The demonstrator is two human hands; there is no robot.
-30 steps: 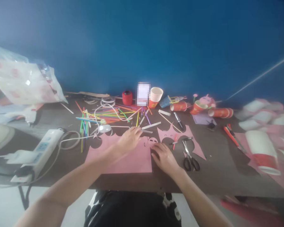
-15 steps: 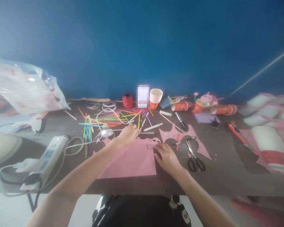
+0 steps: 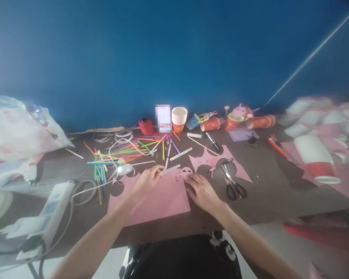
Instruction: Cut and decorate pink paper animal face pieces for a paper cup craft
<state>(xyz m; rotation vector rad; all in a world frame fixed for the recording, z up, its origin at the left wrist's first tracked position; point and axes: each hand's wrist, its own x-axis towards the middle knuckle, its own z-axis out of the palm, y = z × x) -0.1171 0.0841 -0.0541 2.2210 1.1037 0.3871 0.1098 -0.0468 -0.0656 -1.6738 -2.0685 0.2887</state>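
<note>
While the head view shows both hands over the bench (image 3: 267, 193), the left hand (image 3: 149, 179) has its thumb and fingers closed on the near end of a slim, translucent whitish stick (image 3: 171, 169), whose far end points toward the right over the top edge of a large pink paper sheet (image 3: 163, 195). The right hand (image 3: 203, 190) lies palm down, fingers loosely bent, its fingertips at the lower edge of a small rounded pink paper cutout (image 3: 187, 170) with dark oval marks; whether it pinches the cutout or merely rests against it, I cannot tell.

To handle these well, the stick is best gripped lightly and near its end, so it neither bends nor slips. Flat, gentle fingertip pressure should keep the thin cutout from creasing or sliding. The black-handled metal scissors (image 3: 232, 183), lying just right of that hand, deserve a little elbow caution, and the white cable (image 3: 87, 190) on the left should be kept clear of the forearm.
</note>
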